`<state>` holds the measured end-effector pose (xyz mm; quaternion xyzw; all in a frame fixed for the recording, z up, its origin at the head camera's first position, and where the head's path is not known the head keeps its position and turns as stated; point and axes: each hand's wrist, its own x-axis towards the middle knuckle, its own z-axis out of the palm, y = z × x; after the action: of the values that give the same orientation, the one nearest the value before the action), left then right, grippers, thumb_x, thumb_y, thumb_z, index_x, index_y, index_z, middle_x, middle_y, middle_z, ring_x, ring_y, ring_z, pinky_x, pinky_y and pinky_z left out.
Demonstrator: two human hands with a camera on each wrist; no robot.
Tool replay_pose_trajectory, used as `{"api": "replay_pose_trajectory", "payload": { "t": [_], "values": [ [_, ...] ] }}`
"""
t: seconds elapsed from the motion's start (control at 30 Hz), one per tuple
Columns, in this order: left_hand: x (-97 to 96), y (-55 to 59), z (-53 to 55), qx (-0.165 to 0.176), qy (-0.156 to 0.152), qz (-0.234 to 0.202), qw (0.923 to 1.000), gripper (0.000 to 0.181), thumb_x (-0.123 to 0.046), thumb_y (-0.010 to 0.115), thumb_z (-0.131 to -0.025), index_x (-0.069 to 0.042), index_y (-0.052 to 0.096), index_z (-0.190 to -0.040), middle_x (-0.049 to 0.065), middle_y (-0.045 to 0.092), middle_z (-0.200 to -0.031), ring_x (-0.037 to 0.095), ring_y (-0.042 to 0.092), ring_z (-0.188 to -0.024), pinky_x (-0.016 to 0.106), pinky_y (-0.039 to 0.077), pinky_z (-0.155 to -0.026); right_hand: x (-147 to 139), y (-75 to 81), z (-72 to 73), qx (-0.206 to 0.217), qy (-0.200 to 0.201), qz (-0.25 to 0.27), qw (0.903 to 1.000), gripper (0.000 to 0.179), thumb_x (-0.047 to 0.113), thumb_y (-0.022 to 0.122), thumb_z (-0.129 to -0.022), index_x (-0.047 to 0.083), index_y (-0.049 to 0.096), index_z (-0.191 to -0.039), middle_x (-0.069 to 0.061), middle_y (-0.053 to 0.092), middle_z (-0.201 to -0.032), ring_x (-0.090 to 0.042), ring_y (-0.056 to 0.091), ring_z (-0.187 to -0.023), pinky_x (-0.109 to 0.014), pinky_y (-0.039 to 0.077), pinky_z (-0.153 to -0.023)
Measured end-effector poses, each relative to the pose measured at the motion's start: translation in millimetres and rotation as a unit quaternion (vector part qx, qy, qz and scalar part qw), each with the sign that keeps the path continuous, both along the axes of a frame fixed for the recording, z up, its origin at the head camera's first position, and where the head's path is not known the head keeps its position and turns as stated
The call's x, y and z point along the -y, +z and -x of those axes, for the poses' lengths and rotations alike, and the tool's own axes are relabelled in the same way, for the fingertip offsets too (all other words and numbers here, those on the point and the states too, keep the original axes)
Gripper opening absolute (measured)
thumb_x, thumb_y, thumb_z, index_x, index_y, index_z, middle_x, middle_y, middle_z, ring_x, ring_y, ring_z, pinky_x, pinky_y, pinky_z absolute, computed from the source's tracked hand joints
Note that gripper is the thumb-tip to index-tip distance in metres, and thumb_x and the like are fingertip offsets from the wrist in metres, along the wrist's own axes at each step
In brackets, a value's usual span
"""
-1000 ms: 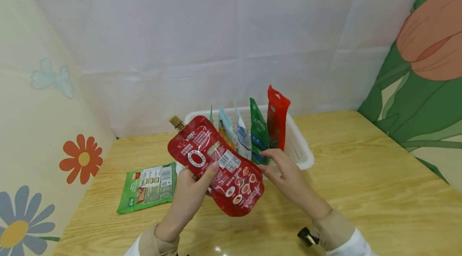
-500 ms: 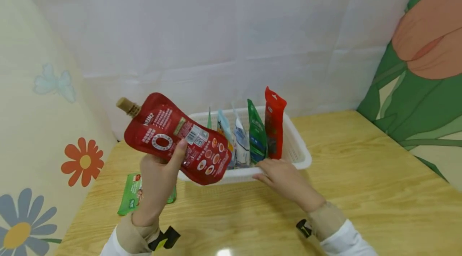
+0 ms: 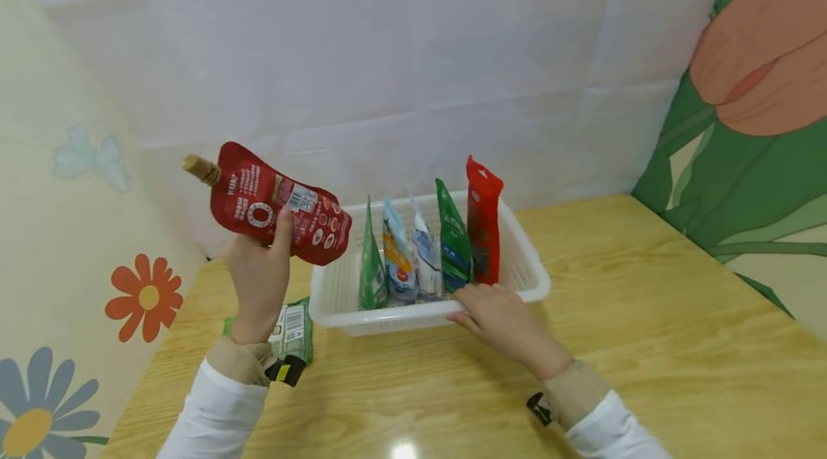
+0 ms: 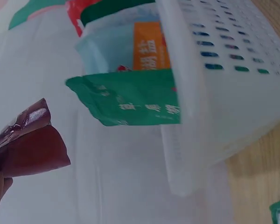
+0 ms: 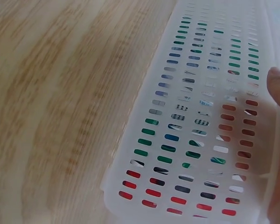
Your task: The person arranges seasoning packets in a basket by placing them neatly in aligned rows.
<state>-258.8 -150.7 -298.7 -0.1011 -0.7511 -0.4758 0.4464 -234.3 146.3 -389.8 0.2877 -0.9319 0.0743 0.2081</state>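
Observation:
My left hand (image 3: 258, 276) holds up a red Heinz ketchup pouch (image 3: 274, 207) with a gold spout cap, thumb across its printed face. The pouch is tilted, its cap toward the upper left, left of the white plastic basket (image 3: 388, 319). In the left wrist view only an end of the red pouch (image 4: 35, 151) shows. My right hand (image 3: 504, 319) grips the basket's front rim, fingers over the inside and thumb outside; the right wrist view shows the thumb (image 5: 279, 86) at the rim.
Upright packets stand in a row in the basket: a green one (image 3: 371, 272), a light blue and orange one (image 3: 398, 251), a white-blue one (image 3: 426, 251), a dark green one (image 3: 454, 240) and a red one (image 3: 484, 222). A green packet (image 3: 293, 326) lies on the wooden table (image 3: 646, 315), partly behind my left wrist.
My left hand has carried the ketchup pouch up and left, off the front of the basket. My right hand has moved from beside the pouch onto the basket rim.

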Motion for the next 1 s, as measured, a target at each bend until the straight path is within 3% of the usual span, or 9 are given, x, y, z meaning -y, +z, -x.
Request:
{"api": "replay_pose_trajectory", "payload": {
  "t": [0.1,0.23,0.4,0.67,0.87,1.0],
  "values": [
    [-0.3,-9.3,14.2,-0.008,0.057,0.083,0.9949,0.031,-0.015,0.062,-0.092,0.01,0.06,-0.11,0.025,0.071,-0.097,0.029,0.071,-0.073,0.022,0.055,-0.061,0,-1.0,1.0,0.002,0.001,-0.006,1.0,0.021,0.035,0.06,-0.091,0.014,0.063,-0.093,0.003,0.065,-0.083,-0.013,0.058,-0.072,-0.026,0.044,-0.065],
    [-6.7,-18.2,29.7,-0.007,0.089,0.157,0.9836,0.028,-0.017,0.062,-0.092,0.01,0.061,-0.101,0.028,0.07,-0.083,0.039,0.067,-0.064,0.048,0.053,-0.055,1,-1.0,1.3,0.024,-0.008,-0.006,0.9997,0.029,0.041,0.061,-0.09,0.013,0.064,-0.099,0.001,0.068,-0.089,-0.013,0.061,-0.077,-0.028,0.047,-0.069],
    [-16.6,-27.1,44.7,0.019,0.103,0.206,0.9729,0.027,-0.019,0.06,-0.093,0.008,0.06,-0.095,0.028,0.068,-0.074,0.04,0.065,-0.059,0.049,0.05,-0.052,1,-1.0,0.1,0.04,-0.014,-0.005,0.9991,0.039,0.046,0.062,-0.087,0.011,0.065,-0.106,-0.001,0.07,-0.097,-0.015,0.063,-0.085,-0.032,0.049,-0.075],
    [-23.8,-41.0,53.3,0.052,0.118,0.266,0.9554,0.023,-0.018,0.06,-0.093,0.005,0.057,-0.088,0.024,0.063,-0.064,0.042,0.06,-0.055,0.051,0.046,-0.049,1,-1.1,-0.4,0.021,-0.012,-0.015,0.9996,0.042,0.047,0.063,-0.086,0.011,0.064,-0.107,-0.001,0.069,-0.097,-0.016,0.063,-0.086,-0.033,0.05,-0.076],
    [-30.3,-47.4,55.5,0.044,0.137,0.324,0.9349,0.023,-0.018,0.062,-0.091,0.004,0.055,-0.086,0.023,0.06,-0.057,0.041,0.059,-0.049,0.049,0.045,-0.044,2,0.0,-0.8,0.02,-0.004,-0.019,0.9996,0.042,0.046,0.063,-0.087,0.01,0.064,-0.107,-0.002,0.069,-0.096,-0.016,0.063,-0.084,-0.033,0.049,-0.075],
    [-36.6,-51.7,55.0,0.035,0.127,0.361,0.9231,0.022,-0.017,0.063,-0.09,0.002,0.054,-0.085,0.02,0.06,-0.054,0.036,0.056,-0.044,0.045,0.043,-0.04,2,-0.3,-2.0,0.026,-0.008,-0.022,0.9994,0.043,0.047,0.062,-0.087,0.01,0.064,-0.108,-0.002,0.069,-0.097,-0.017,0.063,-0.086,-0.033,0.049,-0.075]
  ]
}}
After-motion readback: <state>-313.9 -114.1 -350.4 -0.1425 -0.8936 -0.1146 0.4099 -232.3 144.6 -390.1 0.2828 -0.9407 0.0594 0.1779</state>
